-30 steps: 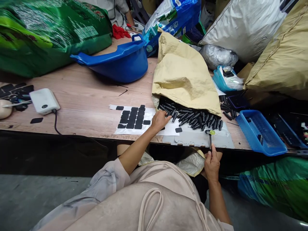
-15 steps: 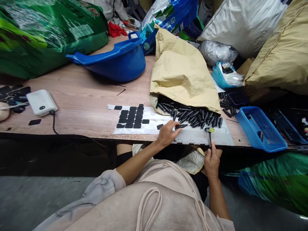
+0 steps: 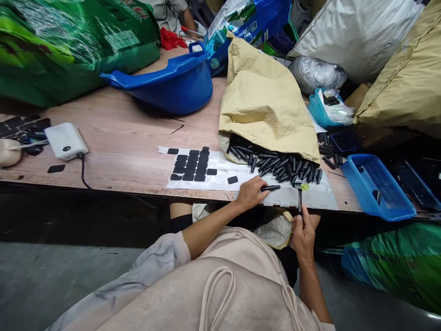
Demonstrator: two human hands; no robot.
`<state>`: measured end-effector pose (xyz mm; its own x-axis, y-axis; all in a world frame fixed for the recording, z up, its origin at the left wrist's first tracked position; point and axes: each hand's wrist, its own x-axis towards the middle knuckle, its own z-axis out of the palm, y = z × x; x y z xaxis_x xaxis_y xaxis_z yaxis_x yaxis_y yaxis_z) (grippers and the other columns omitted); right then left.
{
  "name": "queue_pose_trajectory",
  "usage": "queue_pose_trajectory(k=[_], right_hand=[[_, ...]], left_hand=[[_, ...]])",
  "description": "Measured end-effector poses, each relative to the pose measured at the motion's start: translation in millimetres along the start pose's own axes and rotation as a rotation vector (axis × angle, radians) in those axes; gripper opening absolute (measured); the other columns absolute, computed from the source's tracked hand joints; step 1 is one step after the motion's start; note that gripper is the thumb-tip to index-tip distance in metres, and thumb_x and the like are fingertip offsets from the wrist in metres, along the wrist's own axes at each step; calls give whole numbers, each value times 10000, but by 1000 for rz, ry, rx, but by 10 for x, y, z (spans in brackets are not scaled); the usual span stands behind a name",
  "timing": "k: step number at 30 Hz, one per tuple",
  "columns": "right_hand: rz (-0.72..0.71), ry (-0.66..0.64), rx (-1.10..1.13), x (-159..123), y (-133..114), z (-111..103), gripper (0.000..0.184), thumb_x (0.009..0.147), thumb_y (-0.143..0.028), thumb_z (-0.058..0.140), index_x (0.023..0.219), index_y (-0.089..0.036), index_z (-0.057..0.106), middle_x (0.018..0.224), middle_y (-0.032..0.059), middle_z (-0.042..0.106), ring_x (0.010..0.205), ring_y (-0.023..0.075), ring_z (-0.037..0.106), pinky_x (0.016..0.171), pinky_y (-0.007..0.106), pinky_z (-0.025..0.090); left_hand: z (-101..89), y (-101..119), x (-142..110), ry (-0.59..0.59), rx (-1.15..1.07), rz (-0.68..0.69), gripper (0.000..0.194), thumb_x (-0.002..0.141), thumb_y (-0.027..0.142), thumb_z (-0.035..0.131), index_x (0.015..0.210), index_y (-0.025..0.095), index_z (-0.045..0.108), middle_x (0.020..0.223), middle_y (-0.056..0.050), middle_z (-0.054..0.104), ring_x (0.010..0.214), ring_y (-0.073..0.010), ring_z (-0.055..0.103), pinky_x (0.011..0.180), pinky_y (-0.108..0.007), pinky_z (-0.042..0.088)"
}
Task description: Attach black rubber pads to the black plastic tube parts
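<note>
My left hand (image 3: 252,193) is over the front edge of the table, fingers closed on a slim black tube (image 3: 270,188) that points right. In my right hand (image 3: 303,236) is a black T-shaped tool (image 3: 299,198), gripped by its upright handle, its head over a grey sheet (image 3: 324,195). A small yellow-green piece (image 3: 305,186) shows beside that head; I cannot tell whether it is attached. Just beyond both hands, a pile of short black tubes (image 3: 275,165) spills from the mouth of a tan sack (image 3: 265,101).
Black rounded patches (image 3: 189,165) lie in rows on white backing paper to the left. A blue basket (image 3: 379,184) stands at the right, a blue basin (image 3: 168,87) at the back. A white box (image 3: 65,140) trails a cable. Behind, a person's arm (image 3: 189,20) shows.
My left hand has moved right with the black tube, closer to the T-shaped tool. My right hand stays nearly in place. The whole view has shifted slightly.
</note>
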<state>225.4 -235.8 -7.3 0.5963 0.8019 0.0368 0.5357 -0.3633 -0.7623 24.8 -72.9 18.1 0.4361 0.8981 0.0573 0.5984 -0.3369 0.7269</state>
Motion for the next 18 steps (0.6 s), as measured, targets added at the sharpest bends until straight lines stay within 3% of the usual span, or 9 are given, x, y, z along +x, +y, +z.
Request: queue_pose_trajectory(k=[8, 14, 18], right_hand=[[-177, -190, 40, -229, -387, 2, 558, 1019, -448, 476, 1496, -178, 578, 958, 68, 746, 762, 143, 660, 780, 281, 573], [-303, -188, -20, -220, -519, 11, 501, 1039, -381, 456, 1490, -207, 583, 1329, 123, 716, 1060, 185, 717, 979, 345, 583], [-405, -163, -98, -231, -516, 40, 484, 1045, -342, 452, 1497, -223, 576, 1387, 108, 695, 1201, 204, 691, 1055, 365, 556]], left_hand=[[-146, 96, 83, -117, -33, -126, 171, 836, 265, 763, 1007, 257, 774, 998, 8, 704, 928, -172, 678, 814, -267, 520], [-154, 141, 119, -133, -57, -216, 188, 819, 232, 779, 1006, 256, 777, 1027, 7, 712, 952, -174, 680, 823, -272, 512], [-139, 164, 127, -131, -60, -248, 166, 825, 235, 778, 990, 252, 775, 1035, 4, 718, 961, -176, 680, 812, -276, 508]])
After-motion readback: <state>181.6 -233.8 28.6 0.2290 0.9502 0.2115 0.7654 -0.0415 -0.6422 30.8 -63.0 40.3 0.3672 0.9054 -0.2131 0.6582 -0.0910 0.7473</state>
